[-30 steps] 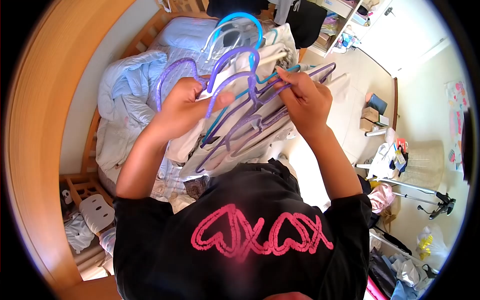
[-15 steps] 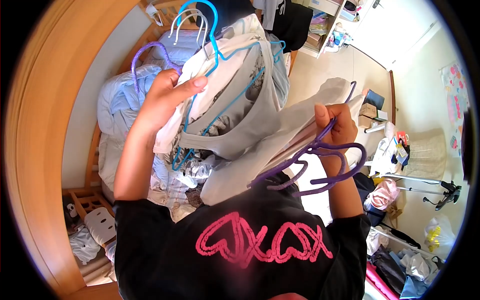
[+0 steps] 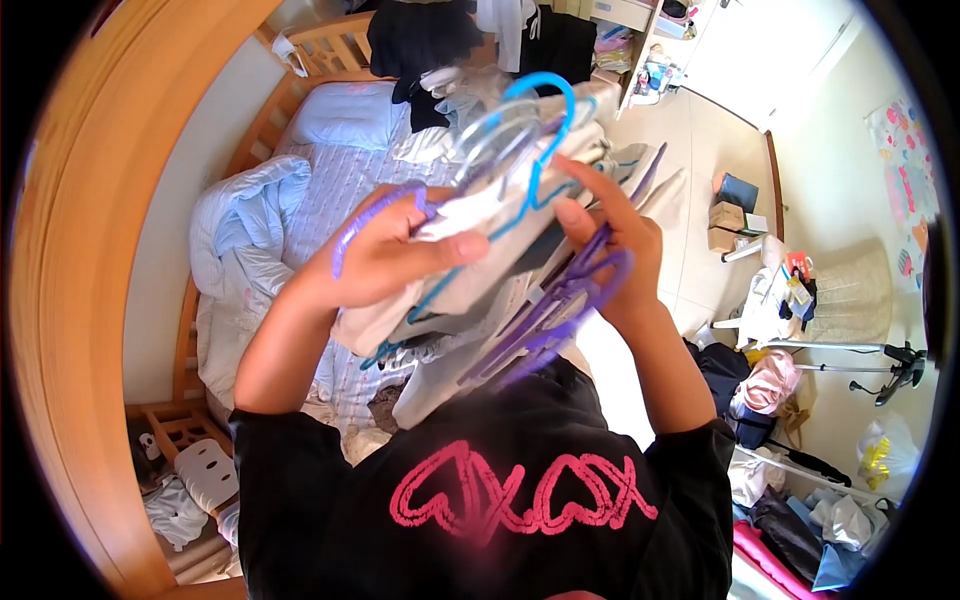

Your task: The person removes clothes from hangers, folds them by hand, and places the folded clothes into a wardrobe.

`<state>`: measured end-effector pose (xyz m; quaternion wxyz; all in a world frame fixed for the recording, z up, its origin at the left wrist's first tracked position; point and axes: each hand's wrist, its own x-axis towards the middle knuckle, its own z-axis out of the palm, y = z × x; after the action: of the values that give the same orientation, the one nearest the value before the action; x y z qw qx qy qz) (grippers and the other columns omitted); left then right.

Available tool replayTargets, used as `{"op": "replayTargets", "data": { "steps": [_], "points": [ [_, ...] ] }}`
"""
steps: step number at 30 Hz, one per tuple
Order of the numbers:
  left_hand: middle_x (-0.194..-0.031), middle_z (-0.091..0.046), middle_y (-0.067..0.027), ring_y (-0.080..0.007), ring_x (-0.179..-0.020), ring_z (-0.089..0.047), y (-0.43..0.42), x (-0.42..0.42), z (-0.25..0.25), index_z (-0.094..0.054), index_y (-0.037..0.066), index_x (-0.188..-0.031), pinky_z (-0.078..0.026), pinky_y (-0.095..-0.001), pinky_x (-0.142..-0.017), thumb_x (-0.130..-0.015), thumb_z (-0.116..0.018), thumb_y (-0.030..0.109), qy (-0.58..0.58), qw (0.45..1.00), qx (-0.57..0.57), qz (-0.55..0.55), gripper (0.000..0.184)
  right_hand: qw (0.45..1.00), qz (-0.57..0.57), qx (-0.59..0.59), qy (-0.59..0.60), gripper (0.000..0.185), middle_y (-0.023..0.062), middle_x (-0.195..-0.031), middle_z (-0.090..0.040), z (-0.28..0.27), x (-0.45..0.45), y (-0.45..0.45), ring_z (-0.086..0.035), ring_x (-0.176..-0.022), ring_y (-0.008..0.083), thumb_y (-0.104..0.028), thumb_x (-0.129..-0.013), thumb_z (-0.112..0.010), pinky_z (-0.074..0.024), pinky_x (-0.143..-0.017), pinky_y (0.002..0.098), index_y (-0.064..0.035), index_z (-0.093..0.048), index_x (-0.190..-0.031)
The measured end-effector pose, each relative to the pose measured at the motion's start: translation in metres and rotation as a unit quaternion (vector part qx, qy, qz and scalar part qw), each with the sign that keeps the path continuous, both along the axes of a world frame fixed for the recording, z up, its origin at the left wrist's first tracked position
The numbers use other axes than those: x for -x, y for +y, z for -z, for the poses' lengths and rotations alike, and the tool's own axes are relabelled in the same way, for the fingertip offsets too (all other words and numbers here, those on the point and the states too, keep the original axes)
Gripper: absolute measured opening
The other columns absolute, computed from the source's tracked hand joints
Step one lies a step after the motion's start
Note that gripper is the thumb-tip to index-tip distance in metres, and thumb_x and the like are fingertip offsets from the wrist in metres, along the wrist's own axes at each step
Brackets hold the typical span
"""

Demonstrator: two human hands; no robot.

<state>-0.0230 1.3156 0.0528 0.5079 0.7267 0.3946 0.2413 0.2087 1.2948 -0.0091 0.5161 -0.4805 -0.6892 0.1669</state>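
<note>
My left hand is wrapped round a bunch of hangers with pale clothes, its thumb lying across the front. A purple hanger hook sticks out at its left. A blue hanger rises between the hands, beside blurred clear or white hooks. My right hand is closed on purple hangers, with its index finger stretched toward the blue hanger. Pale garments hang from the purple hangers, close against the left bunch.
Behind on the left is a bed with a striped sheet, a pillow and a bunched quilt. Dark clothes hang at its far end. At right are small boxes, a metal rack and piled clothes.
The hands first moved apart, splitting the bunch, then came back together. Since half a second ago, my right hand has moved left and the purple hangers lie against the other clothes.
</note>
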Motion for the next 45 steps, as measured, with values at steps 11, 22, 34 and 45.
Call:
{"op": "replayTargets", "data": {
  "steps": [11, 22, 34, 45],
  "points": [
    [-0.074, -0.053, 0.0039, -0.0041, -0.070, -0.043, 0.014, -0.048, 0.004, -0.063, -0.001, -0.101, -0.038, -0.0247, -0.059, -0.092, -0.066, 0.027, -0.018, 0.999, 0.015, 0.025, 0.030, 0.999, -0.026, 0.036, 0.015, 0.039, 0.0044, -0.054, -0.055, 0.001, -0.059, 0.013, -0.057, -0.046, 0.0159, -0.021, -0.080, -0.079, -0.0412, -0.046, 0.0250, -0.0100, -0.061, -0.113],
    [-0.076, -0.058, -0.0008, -0.0056, -0.074, -0.048, 0.027, -0.127, -0.010, -0.064, -0.001, -0.095, -0.042, -0.0248, -0.065, -0.092, -0.067, 0.030, -0.001, 0.998, 0.041, 0.050, 0.032, 0.983, 0.070, -0.164, 0.051, 0.023, 0.0051, -0.068, -0.068, 0.022, -0.130, 0.029, -0.063, -0.054, 0.0142, 0.000, -0.079, -0.073, -0.0464, -0.051, 0.0224, -0.0020, -0.064, -0.100],
    [-0.064, -0.052, -0.0035, -0.0076, -0.065, -0.044, 0.051, -0.195, -0.012, -0.065, -0.002, -0.089, -0.040, -0.0281, -0.060, -0.089, -0.069, 0.033, 0.094, 0.995, -0.018, 0.011, 0.035, 0.990, 0.050, -0.086, 0.103, 0.014, 0.0115, -0.080, -0.073, 0.039, -0.218, 0.012, -0.072, -0.069, 0.0165, 0.000, -0.083, -0.070, -0.0536, -0.059, 0.0218, -0.0005, -0.059, -0.092],
    [-0.059, -0.048, -0.0105, -0.0126, -0.054, -0.045, 0.042, -0.229, -0.011, -0.057, 0.000, -0.076, -0.039, -0.0316, -0.054, -0.085, -0.072, 0.035, 0.153, 0.981, -0.093, 0.069, 0.039, 0.987, 0.068, 0.003, 0.149, 0.014, 0.0099, -0.083, -0.073, 0.032, -0.255, 0.004, -0.066, -0.070, 0.0079, -0.002, -0.086, -0.069, -0.0499, -0.063, 0.0194, 0.0040, -0.063, -0.097]
  ]
}}
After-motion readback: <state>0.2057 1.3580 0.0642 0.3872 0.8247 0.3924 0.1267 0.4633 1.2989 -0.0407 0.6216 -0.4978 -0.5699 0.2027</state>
